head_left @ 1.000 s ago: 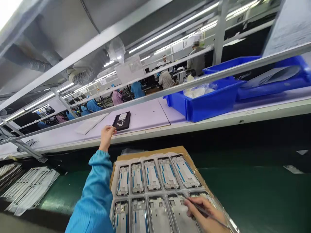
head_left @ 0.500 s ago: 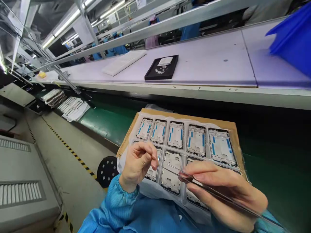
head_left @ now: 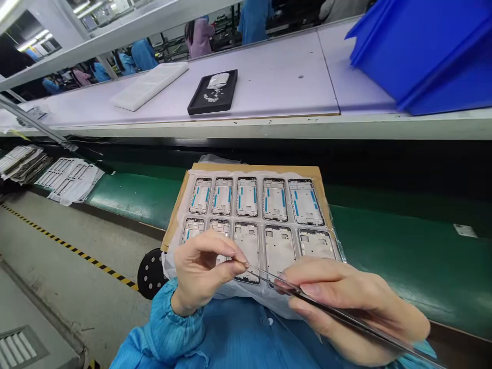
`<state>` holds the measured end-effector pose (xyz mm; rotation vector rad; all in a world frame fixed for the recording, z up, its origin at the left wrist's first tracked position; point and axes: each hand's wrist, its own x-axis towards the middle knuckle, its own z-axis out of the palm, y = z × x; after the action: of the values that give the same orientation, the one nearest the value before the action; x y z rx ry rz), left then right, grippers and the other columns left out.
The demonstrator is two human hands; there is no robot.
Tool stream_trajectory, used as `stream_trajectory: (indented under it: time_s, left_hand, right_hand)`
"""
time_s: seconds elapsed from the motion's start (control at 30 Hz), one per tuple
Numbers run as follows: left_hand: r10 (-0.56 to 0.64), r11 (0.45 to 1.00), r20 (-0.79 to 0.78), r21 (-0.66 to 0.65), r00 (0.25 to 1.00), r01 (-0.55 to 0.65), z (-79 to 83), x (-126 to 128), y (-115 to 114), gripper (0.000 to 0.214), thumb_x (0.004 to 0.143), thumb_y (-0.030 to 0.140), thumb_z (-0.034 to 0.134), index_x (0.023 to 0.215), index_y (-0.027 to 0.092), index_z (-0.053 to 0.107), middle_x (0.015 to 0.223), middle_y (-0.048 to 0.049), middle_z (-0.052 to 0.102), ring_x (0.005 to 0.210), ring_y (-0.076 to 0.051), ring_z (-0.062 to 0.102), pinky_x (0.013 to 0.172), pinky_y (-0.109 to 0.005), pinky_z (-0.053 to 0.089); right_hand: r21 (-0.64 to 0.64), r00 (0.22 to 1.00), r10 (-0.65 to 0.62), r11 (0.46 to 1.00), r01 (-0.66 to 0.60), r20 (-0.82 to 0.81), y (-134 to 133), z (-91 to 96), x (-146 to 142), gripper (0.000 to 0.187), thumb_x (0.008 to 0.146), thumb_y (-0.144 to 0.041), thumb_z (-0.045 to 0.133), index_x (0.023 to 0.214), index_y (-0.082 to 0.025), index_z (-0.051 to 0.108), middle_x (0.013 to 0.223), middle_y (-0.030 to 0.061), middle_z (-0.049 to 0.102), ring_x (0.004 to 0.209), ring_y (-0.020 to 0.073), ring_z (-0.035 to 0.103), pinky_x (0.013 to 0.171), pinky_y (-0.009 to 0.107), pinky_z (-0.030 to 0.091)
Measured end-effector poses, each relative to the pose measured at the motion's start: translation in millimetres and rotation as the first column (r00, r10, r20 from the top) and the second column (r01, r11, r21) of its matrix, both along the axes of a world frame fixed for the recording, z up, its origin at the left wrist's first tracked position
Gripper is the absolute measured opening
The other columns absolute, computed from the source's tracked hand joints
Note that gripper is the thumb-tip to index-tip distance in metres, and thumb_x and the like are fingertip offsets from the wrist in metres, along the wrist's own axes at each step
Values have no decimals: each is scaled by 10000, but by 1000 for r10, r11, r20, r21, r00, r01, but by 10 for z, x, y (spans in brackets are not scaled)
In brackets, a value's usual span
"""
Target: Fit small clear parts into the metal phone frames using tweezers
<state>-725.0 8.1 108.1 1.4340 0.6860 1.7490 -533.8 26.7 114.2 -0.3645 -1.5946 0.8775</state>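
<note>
My right hand (head_left: 346, 302) holds a pair of long, thin metal tweezers (head_left: 326, 309), their points directed left. Thumb and forefinger of my left hand (head_left: 211, 269) are pinched together, and the tweezer points reach those fingertips. Whatever lies in the pinch is too small to make out. Under both hands is a tray of phone frames (head_left: 274, 200), set in two rows on pale film over a cardboard box (head_left: 255, 168). Blue strips (head_left: 283, 198) show on the back-row frames and on the front-left one. My hands cover parts of the front row.
A white shelf (head_left: 277, 97) runs across behind the box, bearing a black tray (head_left: 209, 106) with small white pieces, a white slab (head_left: 151, 86) and a blue bin (head_left: 423, 56). Stacked sheets (head_left: 71, 177) lie left on the green bench (head_left: 130, 197). A round black stool (head_left: 151, 274) stands beside it.
The tweezer points have come to my left fingertips, which were apart from them before. My view has turned to the right, so the box and shelf things appear farther left.
</note>
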Motion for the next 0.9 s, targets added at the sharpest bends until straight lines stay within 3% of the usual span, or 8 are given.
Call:
stream_trajectory:
  time_s: [0.13,0.3,0.6,0.77,0.9]
  left_hand:
    - [68,991,-105,121,992,-55,39,35,34,315,827,109,804,1111,214,717,798,-2,759,710,-133,739,638,-212,634]
    - [147,980,-203,164,968,-115,68,19,32,455,826,93,799,1239,246,682,814,-4,782,717,-153,753,640,-239,648]
    - [227,962,-307,220,924,-163,98,27,13,536,826,45,776,1306,242,644,832,-6,778,709,-161,749,662,-266,650]
    - [202,970,-372,206,906,-131,72,-9,5,494,877,56,719,1325,249,644,862,-22,749,751,-152,717,677,-271,622]
    - [216,975,-448,148,867,-167,68,-19,6,308,900,55,676,1133,238,761,870,-38,714,762,-138,684,666,-240,577]
  right_hand:
    - [46,999,-30,998,29,18,-24,-23,101,291,866,-61,698,1111,-213,736,800,65,799,603,187,756,537,258,643]
    - [-20,997,-30,999,32,67,-19,-53,164,352,864,-118,723,1152,-320,732,808,35,807,585,206,754,495,291,635]
    - [-83,995,-67,994,74,78,11,-59,187,445,793,-89,786,1120,-389,752,773,35,806,530,241,737,440,346,625]
    - [-101,996,-57,993,64,70,18,-68,205,447,786,-83,789,1116,-384,758,781,37,808,547,243,746,450,343,632]
    - [-103,996,-67,992,74,63,17,-54,237,422,781,-62,782,1088,-351,773,795,36,810,572,233,757,483,327,647]
